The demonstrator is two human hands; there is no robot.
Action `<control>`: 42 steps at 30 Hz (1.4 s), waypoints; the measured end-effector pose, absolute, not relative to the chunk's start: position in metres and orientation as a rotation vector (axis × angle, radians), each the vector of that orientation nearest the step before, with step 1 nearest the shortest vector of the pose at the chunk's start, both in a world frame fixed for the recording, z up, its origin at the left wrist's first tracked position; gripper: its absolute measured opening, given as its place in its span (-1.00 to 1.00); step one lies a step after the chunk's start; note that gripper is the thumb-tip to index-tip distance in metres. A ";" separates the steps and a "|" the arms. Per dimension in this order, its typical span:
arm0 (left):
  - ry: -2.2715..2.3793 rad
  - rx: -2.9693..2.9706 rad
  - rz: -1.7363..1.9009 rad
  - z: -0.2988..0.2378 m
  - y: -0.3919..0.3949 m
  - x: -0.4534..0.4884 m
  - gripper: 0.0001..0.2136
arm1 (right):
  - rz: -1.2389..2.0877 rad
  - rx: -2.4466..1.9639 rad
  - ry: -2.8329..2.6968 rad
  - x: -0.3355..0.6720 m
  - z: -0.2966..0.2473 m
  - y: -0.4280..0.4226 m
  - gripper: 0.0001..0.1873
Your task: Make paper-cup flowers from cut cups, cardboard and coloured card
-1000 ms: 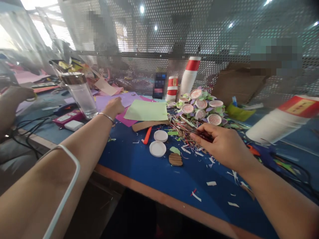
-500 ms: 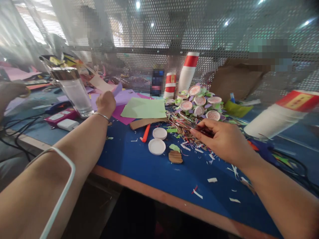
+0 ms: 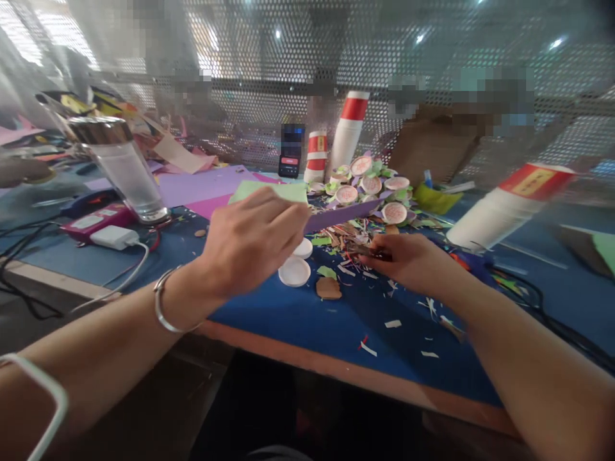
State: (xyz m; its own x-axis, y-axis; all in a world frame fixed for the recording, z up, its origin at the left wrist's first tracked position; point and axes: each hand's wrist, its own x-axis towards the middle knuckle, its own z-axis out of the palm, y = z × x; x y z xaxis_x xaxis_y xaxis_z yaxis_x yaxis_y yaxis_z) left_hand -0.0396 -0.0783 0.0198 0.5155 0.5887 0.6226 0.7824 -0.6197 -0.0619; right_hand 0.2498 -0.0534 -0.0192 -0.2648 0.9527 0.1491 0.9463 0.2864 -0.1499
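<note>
My left hand is raised over the blue table, fingers pinched on a purple paper sheet that sticks out to the right, edge-on. My right hand rests low on the table among paper scraps, closed on a thin dark tool, probably scissors, only partly visible. Two white round lids and a small brown cardboard piece lie just below my left hand. A light green sheet shows behind my left hand.
A clear jar with a metal lid stands at left beside a pink box and white charger. Paper flower discs, red-and-white cup stacks, a lying cup stack, and a phone sit behind. Mesh panel at back.
My left hand pulled a purple sheet from the pile at far left and brought it up toward the middle. My right hand stayed in place on the scraps.
</note>
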 end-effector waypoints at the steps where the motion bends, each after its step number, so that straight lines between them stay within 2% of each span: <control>1: -1.058 -2.422 -0.866 0.014 -0.089 -0.047 -0.76 | 0.046 -1.774 -2.354 0.249 -0.020 -0.057 -0.67; 3: -0.857 -2.426 -0.992 0.002 -0.109 -0.062 -0.79 | 0.058 -1.808 -2.368 0.246 -0.019 -0.067 -0.70; 5: -0.703 -2.494 -1.006 -0.011 -0.128 -0.070 -0.76 | 0.078 -1.852 -2.364 0.242 -0.018 -0.076 -0.75; 9: -0.372 -2.657 -1.003 -0.038 -0.160 -0.058 -0.85 | 0.094 -1.914 -2.335 0.233 -0.016 -0.085 -0.73; 14: -0.483 -2.736 -0.956 -0.060 -0.175 -0.036 -0.90 | 0.112 -1.909 -2.318 0.228 -0.017 -0.087 -0.72; 19: -0.663 -2.909 -0.819 -0.058 -0.168 -0.028 -0.87 | 0.076 -1.917 -2.275 0.226 -0.021 -0.083 -0.73; 21: -0.776 -3.012 -0.709 -0.050 -0.163 -0.025 -0.78 | 0.069 -1.917 -2.259 0.226 -0.023 -0.080 -0.71; 24: -0.862 -3.135 -0.536 -0.035 -0.154 -0.021 -0.43 | 0.072 -1.895 -2.253 0.227 -0.025 -0.076 -0.69; 26: -0.820 -3.173 -0.454 -0.029 -0.147 -0.017 -0.35 | 0.074 -1.876 -2.248 0.227 -0.026 -0.075 -0.69; 36: -0.902 -3.069 -0.278 -0.032 -0.115 -0.004 -0.32 | 0.047 -1.832 -2.233 0.228 -0.028 -0.077 -0.71; 42: -0.998 -3.026 -0.293 -0.038 -0.111 -0.008 -0.41 | -0.011 -1.822 -2.240 0.226 -0.027 -0.080 -0.72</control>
State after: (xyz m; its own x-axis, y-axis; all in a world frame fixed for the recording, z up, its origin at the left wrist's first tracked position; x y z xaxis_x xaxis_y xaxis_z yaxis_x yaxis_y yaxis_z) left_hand -0.0083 -0.1112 -0.0375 0.7887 0.5949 0.1549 0.5843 -0.8038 0.1118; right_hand 0.2261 -0.0802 -0.0272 -0.1844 0.9624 0.1997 0.9642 0.2165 -0.1531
